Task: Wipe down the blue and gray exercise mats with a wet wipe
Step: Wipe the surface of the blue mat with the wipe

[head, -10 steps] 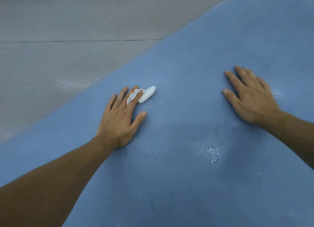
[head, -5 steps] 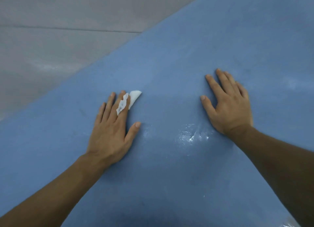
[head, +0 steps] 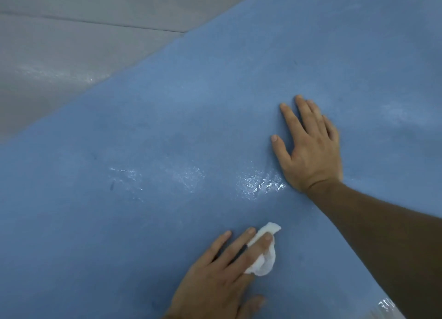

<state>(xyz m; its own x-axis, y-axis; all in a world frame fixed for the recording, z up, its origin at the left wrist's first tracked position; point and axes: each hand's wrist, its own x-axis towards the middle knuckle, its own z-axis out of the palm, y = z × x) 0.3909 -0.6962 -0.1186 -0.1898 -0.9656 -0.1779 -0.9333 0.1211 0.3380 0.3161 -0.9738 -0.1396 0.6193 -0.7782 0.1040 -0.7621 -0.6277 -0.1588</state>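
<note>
The blue mat fills most of the view, its surface showing wet, shiny patches near the middle. My left hand lies flat at the bottom centre, its straight fingers pressing a small crumpled white wet wipe against the mat. The wipe sticks out beside and under the index finger. My right hand rests flat on the mat further up and to the right, fingers spread and holding nothing. The gray mat lies along the blue mat's upper left edge.
A seam runs across the gray surface at the top left. A glossy wet spot shines on the gray mat near the blue mat's edge. A pale shiny strip shows at the bottom right corner.
My left hand has slid the wipe down and to the right across the blue mat, toward me. A damp trail is left where it was. My right hand stays flat on the mat.
</note>
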